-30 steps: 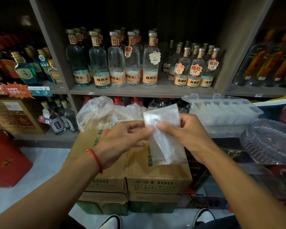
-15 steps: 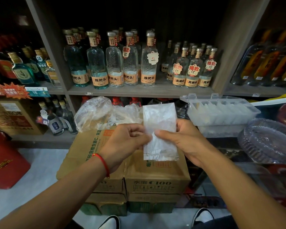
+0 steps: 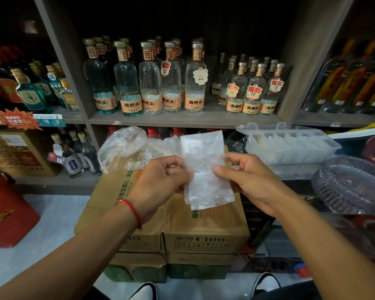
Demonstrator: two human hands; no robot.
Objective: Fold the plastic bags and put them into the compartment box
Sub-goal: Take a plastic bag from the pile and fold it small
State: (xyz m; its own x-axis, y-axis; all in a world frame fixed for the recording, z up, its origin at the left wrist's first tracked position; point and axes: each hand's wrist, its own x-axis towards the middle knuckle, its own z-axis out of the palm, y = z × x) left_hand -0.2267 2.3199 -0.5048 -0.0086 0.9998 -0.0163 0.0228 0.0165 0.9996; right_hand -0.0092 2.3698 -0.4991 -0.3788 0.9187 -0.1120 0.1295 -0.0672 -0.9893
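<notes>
Folded plastic bag (image 3: 204, 169), a clear upright strip, is held in mid-air btwn both hands, above the cardboard cartons (image 3: 204, 226). Left hand (image 3: 160, 185) pinches its left edge, fingers curled tight onto the film; red string bracelet (image 3: 133, 211) on that wrist. Right hand (image 3: 249, 180) pinches the right edge, thumb in front, fingers curled behind the bag. Bag's lower end hangs free below both hands.

Behind the left hand, a heap of loose crumpled plastic bags (image 3: 126, 146) lies on top of the cartons, which are stacked 2 high, 2 wide. Compartment box (image 3: 290, 146), clear plastic w/ lid open, sits to the right at abt hand height, well apart from the held bag; several compartments hold folded pale film. Clear glass dishes (image 3: 353, 185) stacked just right of & below it. Shelf (image 3: 182, 120) behind carries rows of liquor bottles (image 3: 149, 83). Red gift box (image 3: 7, 215) on floor, far left. 2 shoes (image 3: 266, 282) at bottom edge.
</notes>
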